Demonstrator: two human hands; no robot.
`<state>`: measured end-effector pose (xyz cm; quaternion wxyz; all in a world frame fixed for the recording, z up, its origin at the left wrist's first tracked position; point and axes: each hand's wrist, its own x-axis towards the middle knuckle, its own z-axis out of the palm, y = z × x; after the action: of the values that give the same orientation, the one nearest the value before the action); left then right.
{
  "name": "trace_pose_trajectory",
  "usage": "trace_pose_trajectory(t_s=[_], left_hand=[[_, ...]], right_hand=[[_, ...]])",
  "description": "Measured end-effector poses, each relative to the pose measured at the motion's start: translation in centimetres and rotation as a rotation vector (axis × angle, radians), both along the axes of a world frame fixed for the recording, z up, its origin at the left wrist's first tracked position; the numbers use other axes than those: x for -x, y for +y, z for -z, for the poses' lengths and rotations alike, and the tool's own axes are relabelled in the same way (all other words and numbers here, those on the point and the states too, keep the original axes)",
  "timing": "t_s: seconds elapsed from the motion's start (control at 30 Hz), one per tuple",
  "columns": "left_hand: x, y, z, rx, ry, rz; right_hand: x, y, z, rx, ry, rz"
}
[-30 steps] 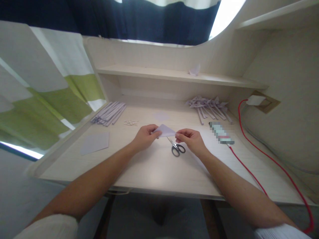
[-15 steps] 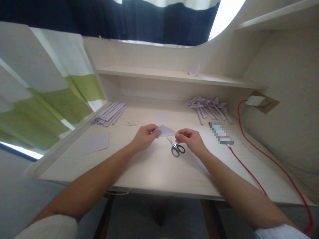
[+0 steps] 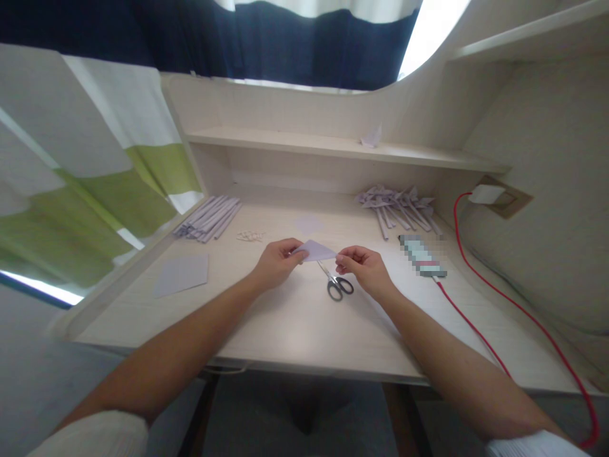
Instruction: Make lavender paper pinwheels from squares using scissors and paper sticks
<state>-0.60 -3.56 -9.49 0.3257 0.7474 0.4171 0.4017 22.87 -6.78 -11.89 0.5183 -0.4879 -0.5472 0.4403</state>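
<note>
Paper (image 3: pixel 314 251), pale lilac and folded into a triangle, is spanning the gap between a person's two bare hands, above the middle of a pale wooden desk (image 3: pixel 280 333). The left hand (image 3: pixel 278 263) is gripping the triangle's left end, thumb on top; the right hand (image 3: pixel 364 266) is pinching its right corner between thumb and fingertips. Black-handled scissors (image 3: pixel 333 279) are lying on the desk between the hands, handles near, blades pointing far.

On the left, flat lilac sheets (image 3: pixel 183 274) are resting near the desk's side edge, and beyond them a bundle of rolled paper sticks (image 3: pixel 212 218) is lying. Small whitish pieces (image 3: pixel 250 236) are sitting to the right of the sticks. A pale paper square (image 3: pixel 307 223) is lying just beyond the hands.

On the far right, paper pinwheels on sticks (image 3: pixel 394 203) are lying heaped together. Nearer, a phone (image 3: pixel 422 256), its screen blurred, is resting with a red cable (image 3: pixel 469 315) running from its near end. On the far shelf (image 3: pixel 285 139), one folded paper piece (image 3: pixel 371 137) is sitting.
</note>
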Motion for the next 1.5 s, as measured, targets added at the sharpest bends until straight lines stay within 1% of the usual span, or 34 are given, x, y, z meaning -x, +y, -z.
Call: trace_pose_trajectory(t_s=[0.4, 0.47, 0.53, 0.67, 0.8, 0.93, 1.17, 1.33, 1.5], left_hand=[[0.2, 0.3, 0.1, 0.009, 0.015, -0.002], [0.2, 0.3, 0.2, 0.007, 0.028, 0.029], [0.0, 0.3, 0.5, 0.012, 0.041, 0.089], [-0.4, 0.0, 1.1, 0.017, 0.036, 0.194], [-0.7, -0.2, 1.7, 0.005, 0.035, 0.244], [-0.7, -0.1, 2.2, 0.017, 0.059, 0.247], [-0.5, 0.0, 1.8, 0.029, 0.067, 0.205], [-0.4, 0.0, 1.5, 0.027, 0.042, 0.206], [-0.4, 0.1, 1.3, 0.037, 0.034, 0.178]], right_hand=[[-0.3, 0.1, 0.1, -0.035, -0.045, 0.001], [-0.3, 0.0, 0.2, -0.067, -0.100, -0.005], [0.0, -0.2, 0.3, -0.088, -0.147, -0.031], [0.9, -1.0, 0.2, -0.110, -0.147, -0.118], [1.5, -1.7, -0.2, -0.159, -0.204, -0.133], [1.4, -1.8, -0.2, -0.185, -0.260, -0.112], [1.2, -1.3, 0.4, -0.158, -0.122, -0.045], [0.9, -1.0, 0.4, -0.156, -0.081, 0.005], [0.7, -0.8, 0.1, -0.149, -0.061, 0.045]])
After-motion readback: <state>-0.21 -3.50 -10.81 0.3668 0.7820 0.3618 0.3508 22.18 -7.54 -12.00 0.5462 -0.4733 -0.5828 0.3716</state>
